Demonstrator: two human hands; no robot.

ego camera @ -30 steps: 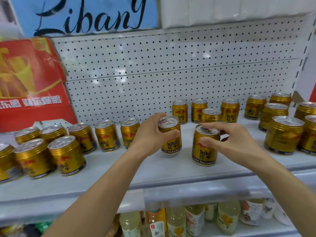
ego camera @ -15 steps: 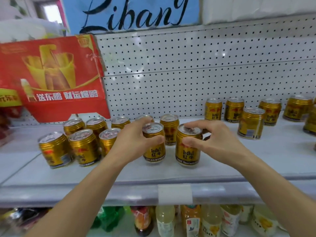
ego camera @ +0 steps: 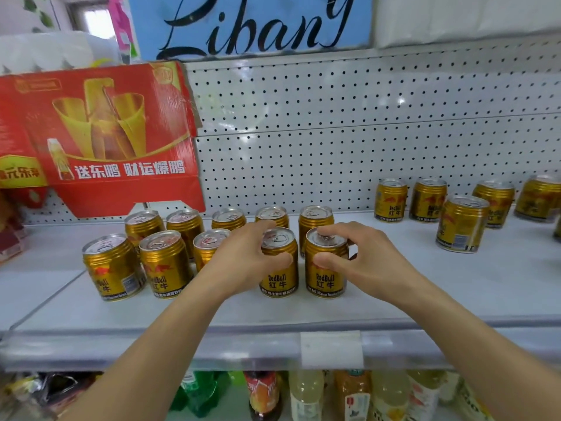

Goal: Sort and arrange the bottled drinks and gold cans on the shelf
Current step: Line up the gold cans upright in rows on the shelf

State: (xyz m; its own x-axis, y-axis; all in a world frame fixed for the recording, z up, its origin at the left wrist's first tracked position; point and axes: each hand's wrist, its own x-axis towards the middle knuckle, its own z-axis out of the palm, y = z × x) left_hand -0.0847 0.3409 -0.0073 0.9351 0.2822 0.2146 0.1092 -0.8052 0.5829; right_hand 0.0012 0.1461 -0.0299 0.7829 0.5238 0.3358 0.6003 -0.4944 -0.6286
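From the head view: left hand curled round a gold Red Bull can, fingers wrapped over its upper side and thumb across the front, can standing upright on the white shelf. Right hand pinching a second Red Bull can just right of the first, fingertips over the rim and thumb pressed on the near side; the two cans nearly touching, labels facing out. Left of the held pair, a tidy cluster of gold cans in two rows, below a red cardboard carton propped against the pegboard back panel. Well right of the held pair, loose gold cans scattered along the back, not yet lined up. Below the shelf edge, bottled drinks on the lower tier, only partly visible. Judged to be mid-step: closing the front row by adding this pair to the cluster. Next move probably calls for nudging both cans snug against the row, letting go, then reaching right for the stragglers.
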